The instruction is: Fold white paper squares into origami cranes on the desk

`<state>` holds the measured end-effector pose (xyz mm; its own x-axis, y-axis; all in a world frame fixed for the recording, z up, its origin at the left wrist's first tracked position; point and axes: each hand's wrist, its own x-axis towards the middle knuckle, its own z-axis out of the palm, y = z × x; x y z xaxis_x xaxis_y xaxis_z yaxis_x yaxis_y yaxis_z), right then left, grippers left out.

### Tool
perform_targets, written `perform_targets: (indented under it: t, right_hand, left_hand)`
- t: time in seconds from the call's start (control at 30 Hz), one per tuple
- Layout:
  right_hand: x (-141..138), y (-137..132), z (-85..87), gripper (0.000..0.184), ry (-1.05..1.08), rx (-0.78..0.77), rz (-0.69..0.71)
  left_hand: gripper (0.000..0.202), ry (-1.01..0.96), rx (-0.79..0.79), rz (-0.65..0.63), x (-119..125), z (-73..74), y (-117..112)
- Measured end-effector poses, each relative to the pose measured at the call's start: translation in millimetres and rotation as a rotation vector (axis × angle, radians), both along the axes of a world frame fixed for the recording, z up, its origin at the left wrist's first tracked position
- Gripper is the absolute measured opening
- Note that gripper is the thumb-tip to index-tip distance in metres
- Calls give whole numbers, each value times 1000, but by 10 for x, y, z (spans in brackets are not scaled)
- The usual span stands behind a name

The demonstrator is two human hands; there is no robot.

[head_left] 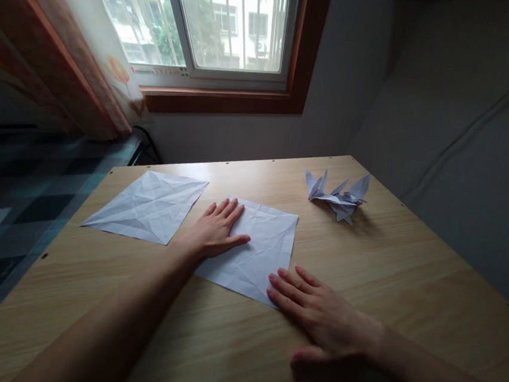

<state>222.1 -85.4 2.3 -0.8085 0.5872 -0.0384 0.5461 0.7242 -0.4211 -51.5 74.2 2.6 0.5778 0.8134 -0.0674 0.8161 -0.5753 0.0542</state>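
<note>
A creased white square of paper (261,249) lies flat on the wooden table (386,270) in front of me. My left hand (215,231) rests flat on its left part, fingers stretched out and together. My right hand (319,314) lies palm down on the table, fingers spread, with the fingertips touching the paper's near right corner. Neither hand holds anything. A second creased square sheet (147,205) lies to the left of the first. Folded white paper figures (337,196) sit at the far right of the table.
The table stands in a corner, with a grey wall (457,144) on the right and a window (208,18) behind. A curtain (60,58) hangs at the left. A checkered bed cover (19,198) lies beside the table's left edge.
</note>
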Motion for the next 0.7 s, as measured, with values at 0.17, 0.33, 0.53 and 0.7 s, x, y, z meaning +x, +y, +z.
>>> perform_targets:
  t: [0.17, 0.33, 0.53, 0.7]
  right_hand:
    - [132, -76, -1, 89, 13, -12, -10]
    - [216, 60, -49, 67, 135, 41, -97]
    - [337, 749, -147, 57, 428, 58, -537]
    - [207, 1331, -85, 84, 392, 11, -562]
  left_hand:
    - [92, 21, 11, 76, -80, 45, 103]
    - [87, -4, 107, 57, -157, 29, 60]
    - [73, -86, 170, 46, -230, 17, -138]
    - [70, -103, 129, 76, -223, 32, -199]
